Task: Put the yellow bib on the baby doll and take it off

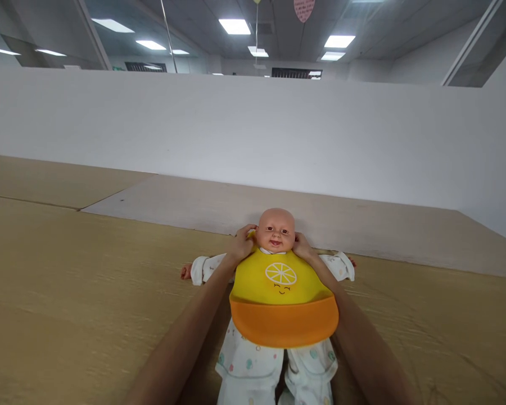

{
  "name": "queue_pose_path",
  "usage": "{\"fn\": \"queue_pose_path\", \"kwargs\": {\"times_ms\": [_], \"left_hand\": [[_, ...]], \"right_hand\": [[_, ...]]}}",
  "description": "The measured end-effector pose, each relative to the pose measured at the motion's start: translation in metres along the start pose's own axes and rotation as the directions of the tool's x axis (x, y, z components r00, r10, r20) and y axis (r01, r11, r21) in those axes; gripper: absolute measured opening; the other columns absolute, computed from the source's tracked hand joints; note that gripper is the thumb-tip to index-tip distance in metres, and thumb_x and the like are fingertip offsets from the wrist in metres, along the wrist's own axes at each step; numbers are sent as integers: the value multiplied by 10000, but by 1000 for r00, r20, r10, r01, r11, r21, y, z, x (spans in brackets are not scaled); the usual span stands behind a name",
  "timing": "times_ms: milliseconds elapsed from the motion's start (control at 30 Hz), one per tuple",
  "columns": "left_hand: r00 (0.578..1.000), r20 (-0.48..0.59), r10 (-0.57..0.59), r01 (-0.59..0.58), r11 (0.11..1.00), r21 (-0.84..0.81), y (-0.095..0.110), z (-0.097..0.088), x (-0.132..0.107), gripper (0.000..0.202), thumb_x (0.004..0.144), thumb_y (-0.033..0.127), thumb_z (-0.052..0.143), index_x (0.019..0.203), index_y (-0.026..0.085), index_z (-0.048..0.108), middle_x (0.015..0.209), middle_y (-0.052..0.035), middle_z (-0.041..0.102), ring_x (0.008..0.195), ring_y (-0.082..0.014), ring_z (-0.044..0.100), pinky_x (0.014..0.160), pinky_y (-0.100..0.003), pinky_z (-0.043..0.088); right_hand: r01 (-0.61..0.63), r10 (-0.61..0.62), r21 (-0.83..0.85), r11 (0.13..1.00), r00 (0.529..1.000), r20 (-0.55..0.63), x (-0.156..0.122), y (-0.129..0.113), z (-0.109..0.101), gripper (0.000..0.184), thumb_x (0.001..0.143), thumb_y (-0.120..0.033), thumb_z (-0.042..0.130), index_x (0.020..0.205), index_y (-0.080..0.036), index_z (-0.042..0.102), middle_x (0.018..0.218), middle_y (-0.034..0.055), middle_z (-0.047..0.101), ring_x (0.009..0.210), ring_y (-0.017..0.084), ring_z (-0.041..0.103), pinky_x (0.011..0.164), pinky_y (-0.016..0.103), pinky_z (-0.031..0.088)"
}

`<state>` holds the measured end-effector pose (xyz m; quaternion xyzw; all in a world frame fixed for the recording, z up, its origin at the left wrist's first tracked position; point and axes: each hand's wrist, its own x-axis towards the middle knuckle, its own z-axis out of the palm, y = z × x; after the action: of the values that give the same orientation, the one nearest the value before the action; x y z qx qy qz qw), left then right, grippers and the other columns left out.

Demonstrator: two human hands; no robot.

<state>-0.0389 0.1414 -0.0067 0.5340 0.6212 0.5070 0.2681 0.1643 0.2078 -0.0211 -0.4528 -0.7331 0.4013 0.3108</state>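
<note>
A baby doll [277,225] lies on its back with both arms stretched out to the sides, dressed in white patterned clothes [253,360]. Over its chest lies a yellow silicone bib [257,281] with a lemon-slice print and an orange catch pocket [284,323]. My left hand [242,243] is closed at the left side of the doll's neck, with a bit of yellow strap at its fingers. On the other side, my right hand [303,246] is closed by the neck edge of the bib, its fingertips hidden behind the doll's head. The strap ends cannot be seen.
The doll lies on a tan wooden surface [88,281]. A paler strip [362,225] runs behind its head, up to a white low wall [236,129]. Glass panels stand above that wall, and a pink heart-shaped tag [304,8] hangs there.
</note>
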Motion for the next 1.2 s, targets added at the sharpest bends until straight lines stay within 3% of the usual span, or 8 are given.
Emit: {"fn": "queue_pose_path", "kwargs": {"times_ms": [167,300,433,567,767,900,1100,1200], "left_hand": [[995,101,-17,7,995,96,-1,-2,0,464,609,104,523,1044,156,674,904,-81,718,876,-230,625,753,-296,472],[984,180,-6,-15,993,116,0,-2,9,388,593,89,514,924,150,709,863,-79,737,836,-233,643,736,-284,469],[986,166,-21,2,993,114,-10,1,18,327,569,86,525,812,168,727,779,-61,740,793,-238,655,687,-264,461],[985,172,-2,-10,997,71,-21,4,22,332,590,144,542,860,166,735,804,-56,738,789,-236,657,689,-270,470],[984,177,11,-14,1000,18,-26,8,23,408,623,219,569,1010,160,685,952,-78,730,871,-235,654,774,-301,489],[990,139,-8,11,1000,-25,-26,9,22,310,613,251,601,905,166,660,911,-75,719,844,-223,650,760,-301,488],[975,177,-134,164,972,-168,-25,4,23,269,517,215,656,779,179,608,752,-24,680,735,-178,621,664,-264,464],[962,202,-181,218,960,-178,-20,1,22,322,511,181,657,831,178,626,732,-14,677,688,-162,603,633,-260,449]], "right_hand": [[-3,6,-286,958,1000,10,2,-7,-3,336,780,-168,458,989,-82,708,1034,124,709,924,217,650,730,245,489],[-58,35,-459,887,998,-58,3,-6,-7,294,768,-158,505,960,-130,725,1003,146,711,923,257,653,725,267,456],[-105,52,-620,777,993,-103,1,-6,-7,323,789,-156,472,1000,-181,714,1016,155,704,964,276,649,751,288,440],[-127,76,-701,702,992,-103,-1,-10,-5,328,826,-189,443,1020,-188,708,1004,167,700,949,280,654,738,302,445],[-166,124,-723,671,986,-111,-5,-18,-4,316,831,-185,470,1057,-168,689,1019,173,689,954,274,652,745,298,456],[-191,133,-710,678,982,-138,-5,-16,-2,319,836,-199,467,1077,-165,673,1040,183,680,954,275,650,753,312,459],[-190,149,-405,894,980,-129,5,5,-6,285,760,-194,574,1019,-166,690,998,121,709,887,224,656,719,254,440],[-181,156,-284,942,982,-108,11,14,-10,242,741,-159,556,931,-146,705,928,102,721,818,198,657,683,240,442]]}}
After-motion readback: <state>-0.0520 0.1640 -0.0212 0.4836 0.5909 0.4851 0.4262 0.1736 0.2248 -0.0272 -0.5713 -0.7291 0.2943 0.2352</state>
